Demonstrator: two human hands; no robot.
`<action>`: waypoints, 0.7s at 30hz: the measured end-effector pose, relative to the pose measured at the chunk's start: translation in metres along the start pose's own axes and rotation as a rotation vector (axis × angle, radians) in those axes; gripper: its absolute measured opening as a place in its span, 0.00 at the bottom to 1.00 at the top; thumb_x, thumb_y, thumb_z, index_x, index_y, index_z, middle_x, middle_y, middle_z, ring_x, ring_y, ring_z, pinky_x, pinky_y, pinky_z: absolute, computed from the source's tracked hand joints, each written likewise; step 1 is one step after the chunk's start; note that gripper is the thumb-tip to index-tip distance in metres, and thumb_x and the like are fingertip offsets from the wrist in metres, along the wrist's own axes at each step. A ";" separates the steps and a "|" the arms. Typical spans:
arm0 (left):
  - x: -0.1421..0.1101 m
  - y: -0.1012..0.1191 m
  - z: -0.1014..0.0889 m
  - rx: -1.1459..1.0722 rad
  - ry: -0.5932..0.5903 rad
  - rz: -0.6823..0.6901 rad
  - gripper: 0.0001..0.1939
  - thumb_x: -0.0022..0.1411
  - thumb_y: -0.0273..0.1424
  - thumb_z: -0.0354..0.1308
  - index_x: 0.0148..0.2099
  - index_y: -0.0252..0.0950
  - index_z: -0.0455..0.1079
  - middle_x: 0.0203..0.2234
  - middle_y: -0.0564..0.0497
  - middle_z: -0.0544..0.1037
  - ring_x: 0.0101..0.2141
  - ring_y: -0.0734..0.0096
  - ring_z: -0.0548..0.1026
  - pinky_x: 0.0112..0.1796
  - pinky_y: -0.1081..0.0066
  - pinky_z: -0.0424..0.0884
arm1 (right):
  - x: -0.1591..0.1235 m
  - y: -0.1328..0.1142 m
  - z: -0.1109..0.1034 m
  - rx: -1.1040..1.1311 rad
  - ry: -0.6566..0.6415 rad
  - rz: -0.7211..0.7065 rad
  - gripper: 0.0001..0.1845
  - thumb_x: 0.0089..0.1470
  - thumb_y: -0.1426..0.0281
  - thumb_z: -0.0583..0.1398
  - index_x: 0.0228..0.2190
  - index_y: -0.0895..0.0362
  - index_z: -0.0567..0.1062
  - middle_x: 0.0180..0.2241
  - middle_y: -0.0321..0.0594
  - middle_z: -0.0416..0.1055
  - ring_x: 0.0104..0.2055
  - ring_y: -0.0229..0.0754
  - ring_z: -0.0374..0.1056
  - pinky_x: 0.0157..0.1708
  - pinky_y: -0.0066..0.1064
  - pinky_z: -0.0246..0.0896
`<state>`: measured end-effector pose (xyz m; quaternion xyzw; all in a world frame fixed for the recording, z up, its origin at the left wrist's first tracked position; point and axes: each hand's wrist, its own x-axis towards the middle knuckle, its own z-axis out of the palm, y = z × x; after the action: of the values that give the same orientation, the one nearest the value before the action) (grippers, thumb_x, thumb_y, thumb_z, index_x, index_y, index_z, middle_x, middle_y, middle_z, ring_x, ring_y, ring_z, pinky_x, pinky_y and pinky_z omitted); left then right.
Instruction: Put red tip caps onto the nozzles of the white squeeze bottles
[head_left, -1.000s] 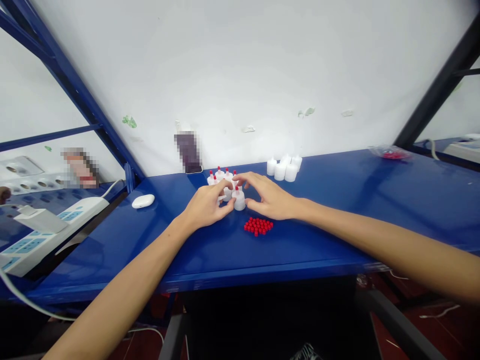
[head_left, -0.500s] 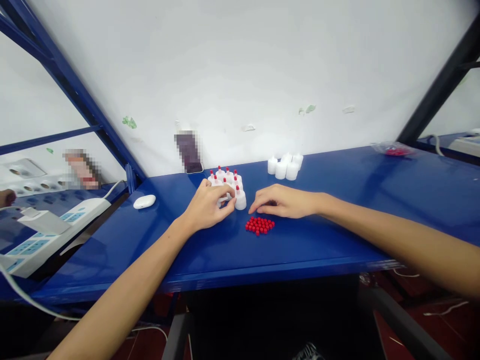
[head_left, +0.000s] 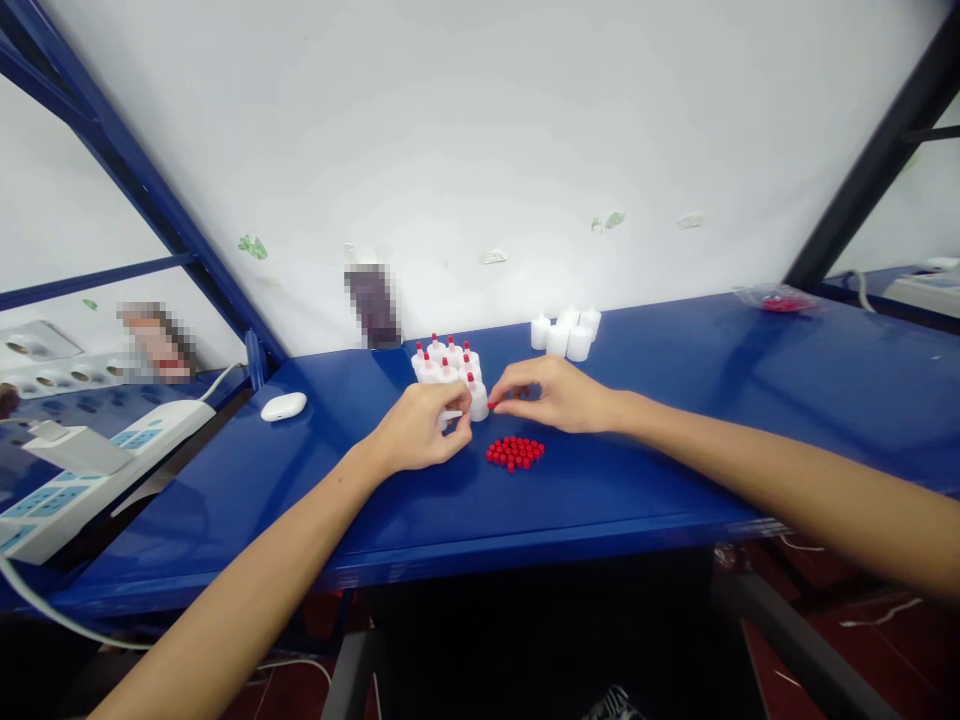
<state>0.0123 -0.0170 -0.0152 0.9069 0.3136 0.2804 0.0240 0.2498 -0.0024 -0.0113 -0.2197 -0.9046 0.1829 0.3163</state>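
My left hand (head_left: 424, 425) is closed in a pinch on a white pointed nozzle (head_left: 450, 415); the fingers hide whether a bottle body is attached. Between the thumb and fingertips of my right hand (head_left: 544, 395) is a small red cap (head_left: 492, 405), just right of the left hand and apart from the nozzle. Behind the left hand stands a group of white squeeze bottles (head_left: 478, 402) with red caps on their tips, partly hidden by that hand. In front of both hands lies a flat cluster of loose red caps (head_left: 515, 452).
Several white bottles without red caps (head_left: 556, 340) stand near the wall. A phone (head_left: 375, 310) leans there, and a white earbud case (head_left: 283, 406) lies left on the blue table (head_left: 600, 500). A plastic bag with red pieces (head_left: 784, 300) sits far right; a power strip (head_left: 45, 530) is at left.
My right hand has lifted away from the loose caps and now holds a red cap near the left hand. My left hand has turned slightly, showing more of the white nozzle.
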 end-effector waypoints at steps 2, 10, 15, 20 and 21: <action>0.001 0.004 0.002 -0.030 -0.002 -0.006 0.04 0.54 0.25 0.53 0.35 0.37 0.63 0.23 0.57 0.68 0.23 0.77 0.64 0.29 0.76 0.62 | 0.001 -0.007 0.006 0.090 0.093 0.024 0.06 0.57 0.70 0.64 0.36 0.57 0.81 0.33 0.39 0.79 0.32 0.38 0.73 0.35 0.31 0.66; 0.002 0.009 0.009 -0.088 -0.021 -0.014 0.12 0.54 0.25 0.53 0.42 0.39 0.58 0.25 0.58 0.69 0.25 0.75 0.67 0.30 0.75 0.63 | 0.003 -0.013 0.014 0.126 0.060 -0.056 0.06 0.57 0.70 0.64 0.36 0.57 0.82 0.32 0.39 0.80 0.31 0.38 0.74 0.33 0.30 0.66; 0.000 0.009 0.011 -0.099 -0.063 -0.020 0.14 0.54 0.26 0.53 0.43 0.40 0.55 0.25 0.58 0.69 0.24 0.75 0.68 0.29 0.75 0.62 | 0.004 -0.013 0.011 0.174 -0.034 -0.059 0.07 0.58 0.71 0.63 0.37 0.55 0.82 0.38 0.40 0.80 0.40 0.40 0.75 0.41 0.32 0.67; 0.001 0.012 0.013 -0.082 -0.040 -0.014 0.15 0.54 0.25 0.52 0.44 0.40 0.55 0.21 0.61 0.65 0.20 0.77 0.64 0.26 0.77 0.59 | 0.005 -0.011 0.013 0.268 0.052 0.050 0.04 0.54 0.69 0.66 0.32 0.56 0.82 0.34 0.38 0.78 0.35 0.39 0.73 0.37 0.31 0.67; 0.001 0.013 0.013 -0.085 -0.032 -0.017 0.16 0.54 0.25 0.53 0.44 0.40 0.55 0.20 0.62 0.65 0.20 0.77 0.64 0.26 0.77 0.59 | 0.006 -0.010 0.014 0.303 0.064 0.059 0.04 0.53 0.69 0.67 0.32 0.56 0.82 0.33 0.38 0.78 0.34 0.39 0.73 0.36 0.31 0.67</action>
<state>0.0270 -0.0248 -0.0227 0.9068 0.3088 0.2785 0.0698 0.2336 -0.0108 -0.0141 -0.2017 -0.8492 0.3191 0.3692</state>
